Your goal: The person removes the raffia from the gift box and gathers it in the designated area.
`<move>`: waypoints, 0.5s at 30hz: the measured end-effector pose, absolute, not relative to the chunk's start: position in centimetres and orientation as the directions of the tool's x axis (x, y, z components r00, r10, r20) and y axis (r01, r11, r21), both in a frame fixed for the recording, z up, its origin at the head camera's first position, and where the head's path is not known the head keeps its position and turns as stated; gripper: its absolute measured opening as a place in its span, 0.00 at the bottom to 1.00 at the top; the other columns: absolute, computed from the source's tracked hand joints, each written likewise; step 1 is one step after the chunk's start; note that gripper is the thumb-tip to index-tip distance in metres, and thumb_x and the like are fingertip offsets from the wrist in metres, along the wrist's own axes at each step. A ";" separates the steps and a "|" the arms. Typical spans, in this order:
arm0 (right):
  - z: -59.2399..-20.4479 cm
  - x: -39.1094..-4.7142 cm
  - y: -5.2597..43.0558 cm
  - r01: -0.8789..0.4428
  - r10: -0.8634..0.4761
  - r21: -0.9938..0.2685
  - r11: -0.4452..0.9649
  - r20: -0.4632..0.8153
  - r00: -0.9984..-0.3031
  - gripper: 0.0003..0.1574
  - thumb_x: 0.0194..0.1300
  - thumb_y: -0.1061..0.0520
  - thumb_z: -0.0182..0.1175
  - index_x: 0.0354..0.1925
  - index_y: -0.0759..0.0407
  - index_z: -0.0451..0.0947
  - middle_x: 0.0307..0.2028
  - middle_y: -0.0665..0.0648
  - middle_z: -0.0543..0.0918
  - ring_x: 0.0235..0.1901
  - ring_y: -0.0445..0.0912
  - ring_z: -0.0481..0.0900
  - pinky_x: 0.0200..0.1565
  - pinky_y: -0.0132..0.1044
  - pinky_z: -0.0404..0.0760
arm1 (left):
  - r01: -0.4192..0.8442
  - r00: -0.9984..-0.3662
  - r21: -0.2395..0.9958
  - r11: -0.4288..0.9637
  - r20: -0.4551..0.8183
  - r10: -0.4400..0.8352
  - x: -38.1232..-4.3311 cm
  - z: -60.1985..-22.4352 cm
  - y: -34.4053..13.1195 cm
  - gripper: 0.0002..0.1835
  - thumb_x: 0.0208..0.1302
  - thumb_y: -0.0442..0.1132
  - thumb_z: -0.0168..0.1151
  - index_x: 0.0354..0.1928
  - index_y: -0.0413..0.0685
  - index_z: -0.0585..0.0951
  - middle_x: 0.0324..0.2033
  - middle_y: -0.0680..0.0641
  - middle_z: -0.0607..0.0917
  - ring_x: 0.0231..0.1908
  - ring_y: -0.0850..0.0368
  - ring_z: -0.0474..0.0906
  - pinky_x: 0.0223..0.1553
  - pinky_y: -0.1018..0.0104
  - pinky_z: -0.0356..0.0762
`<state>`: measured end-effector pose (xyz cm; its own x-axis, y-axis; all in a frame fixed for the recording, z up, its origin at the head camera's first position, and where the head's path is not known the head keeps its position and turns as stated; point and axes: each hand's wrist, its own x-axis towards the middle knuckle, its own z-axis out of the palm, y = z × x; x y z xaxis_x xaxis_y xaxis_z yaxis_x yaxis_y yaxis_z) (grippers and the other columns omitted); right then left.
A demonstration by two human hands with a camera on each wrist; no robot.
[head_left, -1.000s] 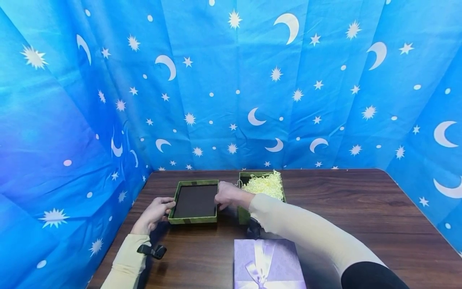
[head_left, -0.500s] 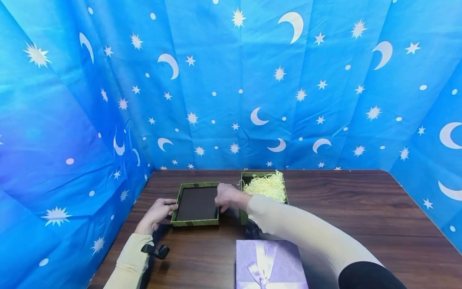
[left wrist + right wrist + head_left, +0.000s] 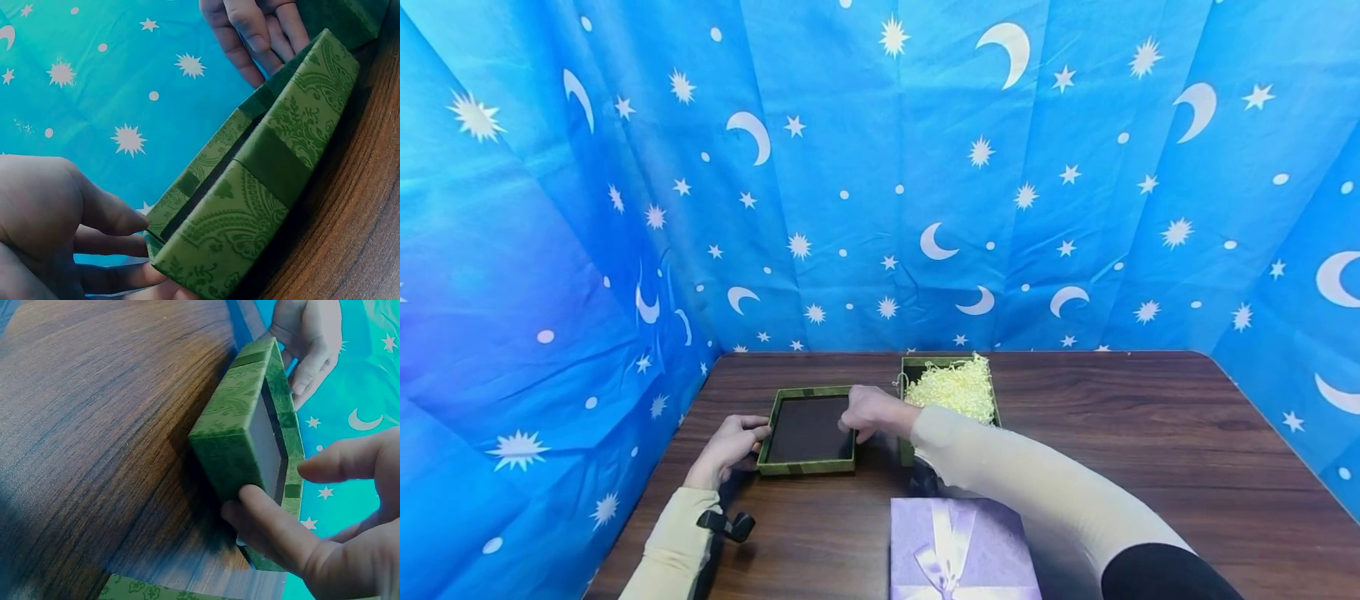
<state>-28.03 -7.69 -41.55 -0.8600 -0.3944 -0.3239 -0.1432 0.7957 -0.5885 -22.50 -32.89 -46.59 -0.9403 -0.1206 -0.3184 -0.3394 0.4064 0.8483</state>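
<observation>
Between my two hands is a shallow green box lid (image 3: pixel 808 468) with a paisley pattern, its dark inside facing up in the head view. My left hand (image 3: pixel 728 446) holds its left side; in the left wrist view the thumb is at the rim of the lid (image 3: pixel 250 194) and the fingers lie along the outside. At the opposite side, my right hand (image 3: pixel 874 408) grips the right wall near the far corner. The right wrist view shows that hand's fingers (image 3: pixel 275 528) at the corner of the lid (image 3: pixel 228 403).
Right of the lid stands a matching green box (image 3: pixel 907 452) heaped with pale yellow paper shred (image 3: pixel 953 390), partly behind my right arm. Nearer lies a lavender gift box (image 3: pixel 981 542) with a white ribbon bow. Blue star-patterned cloth (image 3: pixel 820 208) hangs around the wooden table (image 3: pixel 1097 392).
The lid has come down and slightly nearer in the head view, its far edge most of all. Both hands keep their hold, and my right hand has lowered a little with it.
</observation>
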 end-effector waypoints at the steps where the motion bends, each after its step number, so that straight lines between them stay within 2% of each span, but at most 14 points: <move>1: -41.5 -28.0 -7.7 -0.138 -0.397 -0.593 0.793 -0.331 -0.856 0.11 0.53 0.63 0.63 0.23 0.59 0.69 0.33 0.61 0.82 0.28 0.50 0.88 0.34 0.33 0.84 | -0.337 -0.941 0.850 0.406 -0.318 -0.116 -22.5 -46.6 -32.9 0.24 0.72 0.37 0.52 0.66 0.34 0.69 0.48 0.37 0.77 0.35 0.53 0.75 0.30 0.56 0.82; 9: -41.7 -28.0 -7.5 -0.083 -0.424 -0.663 0.744 -0.373 -0.825 0.13 0.55 0.63 0.64 0.25 0.58 0.67 0.37 0.61 0.75 0.32 0.53 0.88 0.38 0.38 0.86 | -0.329 -0.944 0.836 0.439 -0.307 -0.124 -22.5 -46.6 -32.7 0.22 0.71 0.33 0.51 0.66 0.35 0.70 0.47 0.35 0.79 0.35 0.51 0.78 0.32 0.54 0.83; 15: -41.0 -28.0 -7.3 -0.146 -0.431 -0.612 0.777 -0.349 -0.832 0.17 0.56 0.60 0.63 0.20 0.56 0.64 0.26 0.54 0.74 0.32 0.52 0.88 0.37 0.37 0.86 | -0.317 -0.948 0.842 0.437 -0.293 -0.124 -22.5 -46.9 -32.8 0.22 0.70 0.31 0.51 0.65 0.33 0.69 0.44 0.37 0.79 0.33 0.52 0.77 0.30 0.56 0.82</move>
<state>-28.00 -7.35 -41.00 -0.8319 -0.4312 -0.3493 -0.1456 0.7770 -0.6124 -22.46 -32.79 -46.89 -0.9482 -0.1237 -0.2927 -0.3169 0.4369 0.8419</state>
